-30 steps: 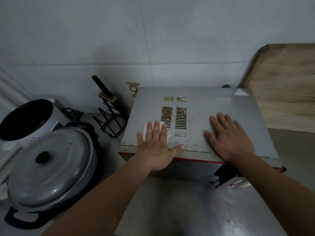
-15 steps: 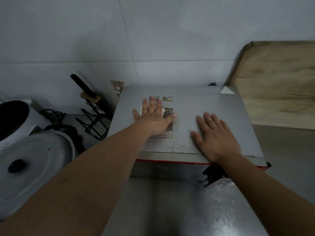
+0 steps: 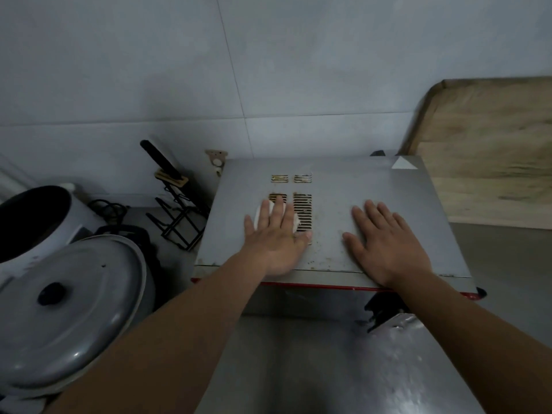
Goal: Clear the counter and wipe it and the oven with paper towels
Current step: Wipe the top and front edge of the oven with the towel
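The oven (image 3: pixel 343 222) sits against the tiled wall, its flat grey top turned up to the camera, and the step in hand looks to be the wiping of that top. A wad of paper towel (image 3: pixel 259 216) lies on the oven's left half, touching the left column of the rusty vent slots (image 3: pixel 302 211), and the left hand (image 3: pixel 276 240) presses it flat, fingers straight and spread, with white paper peeping out on either side of them. The right hand (image 3: pixel 385 249) rests palm down on the oven's right half, fingers also straight and slightly fanned, holding nothing; I judge it is steadying the appliance. Brown specks still dot the top near its front edge, between the two hands, and the slots are grimy. The next move probably calls for firm downward pressure while dragging the towel over the slots and toward that speckled front strip, without snagging paper in the openings. To the oven's left stand a black wire rack (image 3: pixel 176 216) and a lidded pot (image 3: pixel 68 309).
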Action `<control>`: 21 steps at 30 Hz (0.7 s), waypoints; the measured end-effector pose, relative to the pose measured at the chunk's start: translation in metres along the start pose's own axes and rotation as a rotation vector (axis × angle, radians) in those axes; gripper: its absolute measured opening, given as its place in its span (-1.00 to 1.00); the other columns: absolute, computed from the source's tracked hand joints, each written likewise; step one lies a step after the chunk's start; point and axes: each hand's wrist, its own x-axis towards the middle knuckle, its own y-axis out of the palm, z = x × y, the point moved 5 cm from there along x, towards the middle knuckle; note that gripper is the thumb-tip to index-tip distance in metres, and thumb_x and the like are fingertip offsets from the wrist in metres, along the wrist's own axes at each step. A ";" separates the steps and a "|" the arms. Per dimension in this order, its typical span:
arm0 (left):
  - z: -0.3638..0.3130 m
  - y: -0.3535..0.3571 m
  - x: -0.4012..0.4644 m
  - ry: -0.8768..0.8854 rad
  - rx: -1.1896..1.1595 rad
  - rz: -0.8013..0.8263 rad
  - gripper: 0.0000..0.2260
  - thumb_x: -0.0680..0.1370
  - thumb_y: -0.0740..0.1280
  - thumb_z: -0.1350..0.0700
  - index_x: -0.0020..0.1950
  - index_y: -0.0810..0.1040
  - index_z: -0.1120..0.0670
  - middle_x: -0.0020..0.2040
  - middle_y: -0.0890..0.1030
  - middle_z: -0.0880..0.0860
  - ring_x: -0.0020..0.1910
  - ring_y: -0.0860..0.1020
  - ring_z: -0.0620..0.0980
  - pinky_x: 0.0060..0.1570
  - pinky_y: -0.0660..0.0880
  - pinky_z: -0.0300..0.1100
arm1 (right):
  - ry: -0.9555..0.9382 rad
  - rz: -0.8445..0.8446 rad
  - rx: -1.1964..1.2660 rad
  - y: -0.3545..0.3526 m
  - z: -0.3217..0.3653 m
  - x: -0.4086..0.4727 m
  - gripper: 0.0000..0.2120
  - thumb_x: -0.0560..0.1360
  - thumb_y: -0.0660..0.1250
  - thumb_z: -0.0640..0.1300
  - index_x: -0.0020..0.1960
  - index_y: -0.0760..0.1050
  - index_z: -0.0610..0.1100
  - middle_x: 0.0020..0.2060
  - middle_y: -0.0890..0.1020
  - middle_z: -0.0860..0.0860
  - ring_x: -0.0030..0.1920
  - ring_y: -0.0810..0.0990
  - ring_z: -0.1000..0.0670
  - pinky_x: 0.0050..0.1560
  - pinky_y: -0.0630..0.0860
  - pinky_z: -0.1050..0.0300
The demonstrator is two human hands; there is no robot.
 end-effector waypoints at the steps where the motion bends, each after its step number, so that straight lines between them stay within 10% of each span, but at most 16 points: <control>1: 0.000 0.005 -0.011 0.013 0.002 0.001 -0.31 0.60 -0.20 -0.37 0.60 -0.36 -0.07 0.58 -0.42 -0.05 0.50 -0.50 0.04 0.48 -0.33 0.26 | 0.003 -0.003 0.003 0.000 0.000 0.000 -0.31 0.56 -0.31 0.37 0.60 -0.21 0.06 0.59 -0.15 0.02 0.57 -0.22 0.03 0.55 -0.16 0.02; 21: 0.007 -0.004 0.016 -0.080 -0.020 0.028 -0.33 0.60 -0.18 -0.37 0.59 -0.37 -0.13 0.55 -0.46 -0.05 0.49 -0.51 0.04 0.46 -0.32 0.33 | 0.006 0.027 0.018 -0.004 0.002 -0.001 -0.30 0.55 -0.34 0.38 0.59 -0.25 0.06 0.58 -0.20 0.03 0.56 -0.27 0.03 0.56 -0.18 0.01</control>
